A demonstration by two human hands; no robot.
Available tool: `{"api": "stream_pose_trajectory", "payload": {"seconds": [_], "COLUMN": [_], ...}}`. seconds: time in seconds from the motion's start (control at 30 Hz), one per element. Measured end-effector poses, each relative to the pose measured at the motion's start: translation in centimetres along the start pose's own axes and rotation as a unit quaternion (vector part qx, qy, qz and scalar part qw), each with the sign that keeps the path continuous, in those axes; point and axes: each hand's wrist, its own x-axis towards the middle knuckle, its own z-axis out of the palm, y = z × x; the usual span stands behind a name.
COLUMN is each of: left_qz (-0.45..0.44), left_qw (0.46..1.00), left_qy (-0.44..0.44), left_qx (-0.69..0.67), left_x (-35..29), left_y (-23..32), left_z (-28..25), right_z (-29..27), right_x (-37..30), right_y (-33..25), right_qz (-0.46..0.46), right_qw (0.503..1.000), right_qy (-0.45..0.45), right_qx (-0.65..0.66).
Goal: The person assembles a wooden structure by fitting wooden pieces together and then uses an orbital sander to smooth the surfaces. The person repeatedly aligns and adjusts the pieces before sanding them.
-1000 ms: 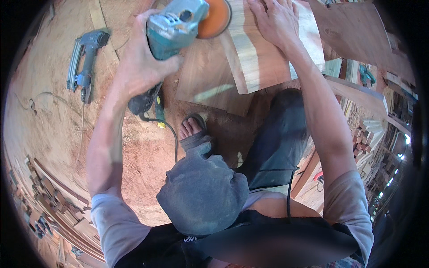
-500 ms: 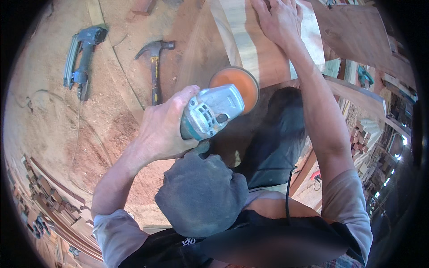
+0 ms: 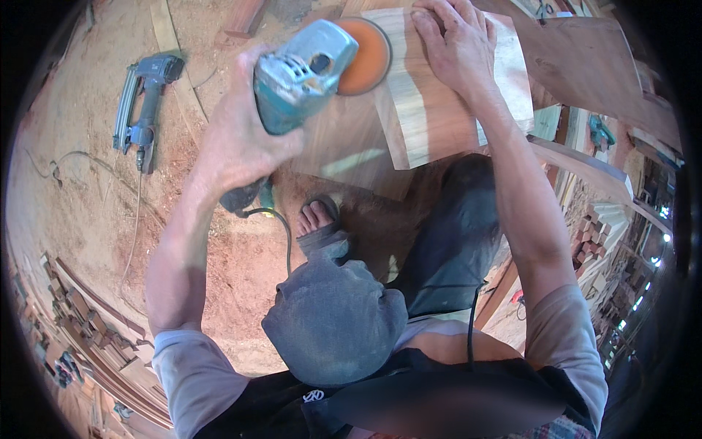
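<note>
My left hand is wrapped round the body of a teal and grey angle grinder. Its round orange sanding disc stands beside the left edge of a thick wooden board with pale and reddish-brown bands. From this view I cannot tell whether disc and wood touch. At the board's far end my right hand grips it, thumb on the top face and fingers at the far edge. Beneath lies a broader brown wooden panel.
A nail gun with a hose lies on the dusty ground at left. The grinder's black cord runs near my sandalled foot. A wide plank is at far right, stacked wood strips below it. More offcuts lie lower left.
My left hand has swung the grinder away from me and to the left, uncovering the board's near left corner, the panel and my foot. The hammer is now hidden. My right hand stays on the board.
</note>
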Motion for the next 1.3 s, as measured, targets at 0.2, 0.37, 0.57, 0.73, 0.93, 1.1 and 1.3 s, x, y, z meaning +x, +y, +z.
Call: {"api": "stream_pose_trajectory", "payload": {"seconds": [0.2,0.37,0.57,0.73,0.93,1.1,1.3], "left_qz": [0.072,0.071,0.081,0.028,0.086,0.065,0.072], "left_qw": [0.996,0.995,0.981,0.993,0.99,0.989,0.989], "left_qy": [-0.009,-0.03,-0.144,-0.063,-0.048,-0.082,-0.033], "left_qx": [0.055,0.059,0.099,0.096,0.104,0.103,0.122], "left_x": [-3.4,-6.3,-8.8,-5.6,-5.5,-7.3,-4.9], "left_y": [0.0,0.5,1.7,1.4,1.0,0.8,0.3], "left_z": [2.0,3.2,3.7,3.1,2.9,3.7,3.0], "right_z": [-0.1,0.3,0.6,0.6,0.7,0.9,0.5], "right_x": [-0.2,-0.4,-0.6,-0.5,-0.5,-0.6,-0.3], "right_y": [0.1,0.4,0.5,0.3,0.7,0.6,0.6], "right_qz": [-0.007,-0.025,-0.012,0.001,0.003,-0.013,-0.015], "right_qw": [1.0,0.999,0.999,0.999,1.0,0.999,0.999], "right_qy": [-0.002,0.024,0.024,0.011,0.004,0.015,0.007], "right_qx": [-0.012,-0.027,-0.043,-0.032,-0.016,-0.027,-0.032]}}
